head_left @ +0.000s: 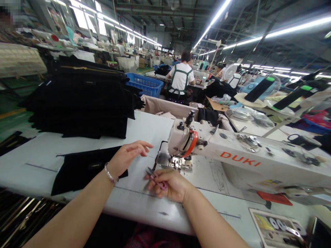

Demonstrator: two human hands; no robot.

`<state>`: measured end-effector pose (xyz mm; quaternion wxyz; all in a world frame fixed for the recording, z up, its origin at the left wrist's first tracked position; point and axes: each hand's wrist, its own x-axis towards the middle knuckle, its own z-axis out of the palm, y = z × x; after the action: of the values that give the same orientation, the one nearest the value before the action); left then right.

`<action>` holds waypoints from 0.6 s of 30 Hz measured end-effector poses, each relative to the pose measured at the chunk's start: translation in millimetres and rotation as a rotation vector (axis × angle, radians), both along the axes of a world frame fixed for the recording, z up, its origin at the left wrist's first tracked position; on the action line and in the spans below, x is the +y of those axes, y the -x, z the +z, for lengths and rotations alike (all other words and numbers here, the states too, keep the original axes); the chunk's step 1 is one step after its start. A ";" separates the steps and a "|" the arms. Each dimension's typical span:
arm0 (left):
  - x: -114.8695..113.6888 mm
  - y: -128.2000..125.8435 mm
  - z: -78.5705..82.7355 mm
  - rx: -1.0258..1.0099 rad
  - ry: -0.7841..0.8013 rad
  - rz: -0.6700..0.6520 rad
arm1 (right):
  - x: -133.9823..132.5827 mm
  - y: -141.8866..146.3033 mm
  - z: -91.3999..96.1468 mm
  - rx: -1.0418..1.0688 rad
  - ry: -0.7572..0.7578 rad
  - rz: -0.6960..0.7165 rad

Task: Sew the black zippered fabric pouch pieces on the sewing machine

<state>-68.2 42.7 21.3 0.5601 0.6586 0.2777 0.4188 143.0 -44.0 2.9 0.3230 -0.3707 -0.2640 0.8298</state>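
My right hand [172,186] grips a small pair of scissors [160,182] with pink handles, its dark blades pointing up and left. It is just in front of the needle area of a white sewing machine [245,162]. Over the table, my left hand [130,155] is open and holds nothing, its fingers stretched toward the machine. A bracelet circles that wrist. Beneath and left of my left forearm lies a flat black fabric piece [77,168] with a small label.
A tall stack of black fabric pieces [82,103] stands at the table's back left. Behind it is a blue basket [146,84]. Black thread cones [260,89] stand at the right. A tray of bobbins [279,225] sits front right. Another person [181,77] works ahead.
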 end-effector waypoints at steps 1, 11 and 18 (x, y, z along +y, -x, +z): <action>0.8 10.8 1.6 0.106 -0.104 0.104 | -5.9 1.7 6.0 -0.015 -0.003 0.109; 6.9 130.4 -16.8 1.097 -0.277 0.346 | -95.6 -65.2 7.9 -1.242 -0.745 -0.082; -62.4 135.9 37.1 0.752 0.154 0.133 | -117.3 -168.2 -61.4 -1.756 -0.764 -0.339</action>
<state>-204.1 -19.7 58.4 0.4387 0.7026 0.5365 0.1616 311.1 -161.3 -58.5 0.2248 -0.7612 -0.6055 0.0588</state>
